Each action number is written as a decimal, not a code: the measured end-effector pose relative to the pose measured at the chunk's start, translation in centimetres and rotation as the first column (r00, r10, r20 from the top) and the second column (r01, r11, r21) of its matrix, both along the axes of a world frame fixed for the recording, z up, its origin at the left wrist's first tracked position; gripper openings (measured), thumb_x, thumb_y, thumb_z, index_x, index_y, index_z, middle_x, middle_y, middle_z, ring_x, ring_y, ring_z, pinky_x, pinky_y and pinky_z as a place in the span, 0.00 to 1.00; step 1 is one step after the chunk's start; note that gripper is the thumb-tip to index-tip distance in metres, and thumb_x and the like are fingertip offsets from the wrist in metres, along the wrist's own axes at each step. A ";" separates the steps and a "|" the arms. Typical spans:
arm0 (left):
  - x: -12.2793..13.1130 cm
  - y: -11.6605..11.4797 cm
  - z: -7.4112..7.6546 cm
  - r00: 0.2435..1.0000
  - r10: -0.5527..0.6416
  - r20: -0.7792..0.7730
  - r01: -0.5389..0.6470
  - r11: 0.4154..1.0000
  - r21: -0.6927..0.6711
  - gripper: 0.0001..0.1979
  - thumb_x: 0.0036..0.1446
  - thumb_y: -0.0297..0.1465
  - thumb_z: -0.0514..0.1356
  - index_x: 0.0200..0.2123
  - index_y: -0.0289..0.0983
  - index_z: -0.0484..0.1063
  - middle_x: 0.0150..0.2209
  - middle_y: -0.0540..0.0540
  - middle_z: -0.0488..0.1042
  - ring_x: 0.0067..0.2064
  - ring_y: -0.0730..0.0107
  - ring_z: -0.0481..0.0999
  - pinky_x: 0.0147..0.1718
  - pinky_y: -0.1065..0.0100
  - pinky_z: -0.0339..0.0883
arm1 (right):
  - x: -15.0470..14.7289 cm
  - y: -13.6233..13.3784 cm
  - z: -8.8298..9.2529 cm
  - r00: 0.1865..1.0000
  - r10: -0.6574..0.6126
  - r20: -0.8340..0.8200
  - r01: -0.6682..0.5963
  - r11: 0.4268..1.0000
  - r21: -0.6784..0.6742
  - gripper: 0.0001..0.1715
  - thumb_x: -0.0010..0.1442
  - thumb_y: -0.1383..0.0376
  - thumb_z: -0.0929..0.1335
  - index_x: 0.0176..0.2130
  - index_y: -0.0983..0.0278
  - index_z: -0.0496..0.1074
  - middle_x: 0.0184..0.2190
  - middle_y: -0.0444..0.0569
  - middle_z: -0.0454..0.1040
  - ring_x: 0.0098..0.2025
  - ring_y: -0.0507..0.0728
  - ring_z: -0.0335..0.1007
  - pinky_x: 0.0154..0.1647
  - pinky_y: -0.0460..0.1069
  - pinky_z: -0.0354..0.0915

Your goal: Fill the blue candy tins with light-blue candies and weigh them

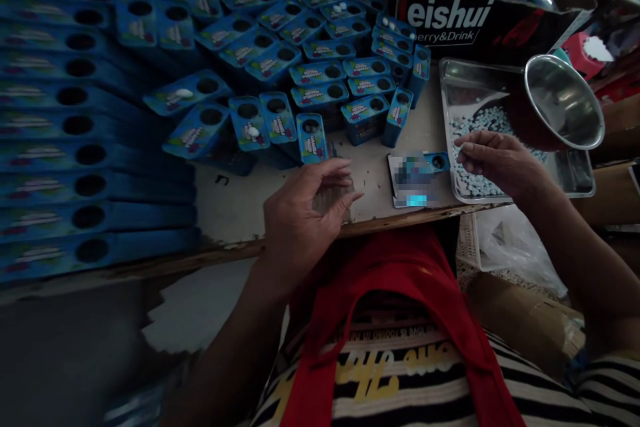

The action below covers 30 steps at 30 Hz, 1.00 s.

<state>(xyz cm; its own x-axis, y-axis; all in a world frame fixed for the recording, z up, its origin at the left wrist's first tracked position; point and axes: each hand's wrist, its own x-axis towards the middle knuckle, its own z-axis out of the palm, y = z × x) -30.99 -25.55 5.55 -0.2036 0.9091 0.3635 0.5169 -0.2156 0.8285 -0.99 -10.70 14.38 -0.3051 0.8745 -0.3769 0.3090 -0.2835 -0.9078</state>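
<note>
My left hand is at the table's front edge, its thumb and fingers curved and apart. A faint, see-through shape shows between them; I cannot tell what it is. Just beyond the fingertips stands a small blue box with a round dark hole in its top. My right hand hovers over a metal tray, thumb and forefinger pinched together; whatever is between them is too small to name. Small pale blue tablets lie loose in that tray. A phone-like device, its screen blurred out, lies between my hands.
Many similar blue boxes stand across the table, some with white tablets on top. Stacked rows of them fill the left side. A metal bowl tilts on the tray's right. Behind is a black printed carton.
</note>
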 end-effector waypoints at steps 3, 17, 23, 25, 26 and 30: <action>0.8 0.6 0.2 1.000 0.002 0.008 -0.002 1.000 -0.009 0.21 0.63 0.33 0.72 0.59 0.46 0.77 0.50 0.47 0.84 0.49 0.61 0.87 0.56 0.56 0.83 | -0.5 -0.1 -0.1 1.000 0.004 -0.011 -0.004 1.000 0.000 0.17 0.58 0.56 0.83 0.41 0.62 0.82 0.32 0.45 0.80 0.31 0.51 0.76 0.35 0.49 0.76; 6.3 5.1 0.2 0.986 -0.136 -0.092 0.126 0.987 -0.101 0.27 0.59 0.37 0.76 0.61 0.45 0.76 0.57 0.43 0.81 0.59 0.52 0.81 0.61 0.53 0.76 | -1.4 1.0 -1.4 0.954 0.271 0.131 -0.293 0.935 0.201 0.14 0.56 0.53 0.79 0.37 0.60 0.88 0.23 0.42 0.75 0.27 0.51 0.66 0.30 0.48 0.62; 9.1 8.5 0.3 0.921 -0.224 -0.320 0.183 0.971 -0.154 0.36 0.56 0.40 0.78 0.65 0.38 0.74 0.62 0.37 0.78 0.64 0.46 0.76 0.66 0.49 0.71 | 1.6 2.0 -2.1 0.960 0.217 0.176 -0.254 0.939 0.230 0.23 0.60 0.49 0.77 0.48 0.60 0.88 0.28 0.46 0.80 0.30 0.54 0.71 0.34 0.50 0.68; 9.9 9.2 0.7 0.875 -0.302 -0.378 0.227 0.946 -0.231 0.29 0.60 0.35 0.75 0.62 0.38 0.76 0.58 0.38 0.80 0.62 0.49 0.77 0.64 0.51 0.72 | 3.9 3.0 -3.0 0.934 0.107 0.342 -0.234 0.904 0.357 0.23 0.65 0.49 0.74 0.50 0.59 0.88 0.34 0.50 0.82 0.36 0.59 0.76 0.39 0.54 0.72; 10.2 9.3 0.9 0.858 -0.330 -0.394 0.239 0.935 -0.264 0.25 0.62 0.33 0.74 0.61 0.38 0.77 0.56 0.40 0.81 0.60 0.50 0.77 0.63 0.52 0.73 | 4.8 3.5 -3.5 0.900 0.027 0.436 -0.244 0.859 0.450 0.22 0.65 0.49 0.74 0.50 0.58 0.88 0.39 0.54 0.84 0.41 0.63 0.79 0.44 0.58 0.74; 10.4 7.8 2.2 0.869 -0.314 -0.382 0.230 0.940 -0.250 0.19 0.64 0.31 0.71 0.58 0.40 0.77 0.51 0.42 0.83 0.56 0.53 0.79 0.58 0.55 0.75 | 4.7 5.3 -5.8 0.813 -0.149 0.563 -0.368 0.618 0.695 0.19 0.67 0.52 0.75 0.52 0.56 0.86 0.62 0.58 0.79 0.64 0.74 0.75 0.64 0.69 0.71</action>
